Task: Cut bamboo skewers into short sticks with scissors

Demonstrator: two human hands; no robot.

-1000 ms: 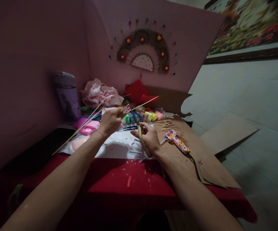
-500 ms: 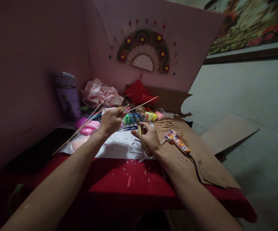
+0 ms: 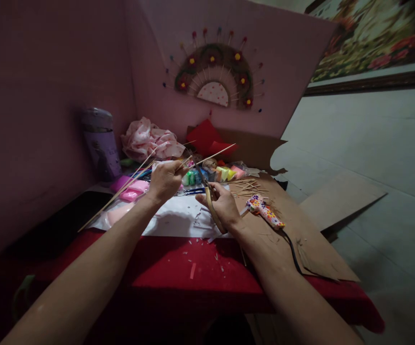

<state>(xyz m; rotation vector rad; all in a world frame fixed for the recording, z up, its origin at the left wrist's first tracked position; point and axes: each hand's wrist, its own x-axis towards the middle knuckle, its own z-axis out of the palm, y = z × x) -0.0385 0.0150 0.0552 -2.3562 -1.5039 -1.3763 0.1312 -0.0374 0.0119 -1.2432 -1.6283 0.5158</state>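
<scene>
My left hand [image 3: 167, 181] is closed around thin wooden skewers; one skewer [image 3: 216, 154] sticks out to the upper right. My right hand [image 3: 223, 204] grips a pair of scissors [image 3: 213, 209] by its tan handles. The dark blades cross the skewer just right of my left fingers; whether they bite into it I cannot tell. Beneath both hands lies a white sheet [image 3: 173, 218] with small scraps. Longer skewers [image 3: 119, 190] rest at the left, past my left wrist. A pile of short cut sticks [image 3: 247, 187] lies to the right of the scissors.
A flower-patterned glue gun [image 3: 266, 211] with a black cord lies on brown cardboard [image 3: 311, 244]. Bags of coloured clay [image 3: 225, 173], crumpled pink cloth [image 3: 150, 139] and a purple tumbler [image 3: 101, 146] stand behind. A fan-shaped decoration [image 3: 213, 72] hangs on the pink panel. Red cloth [image 3: 157, 263] covers the table.
</scene>
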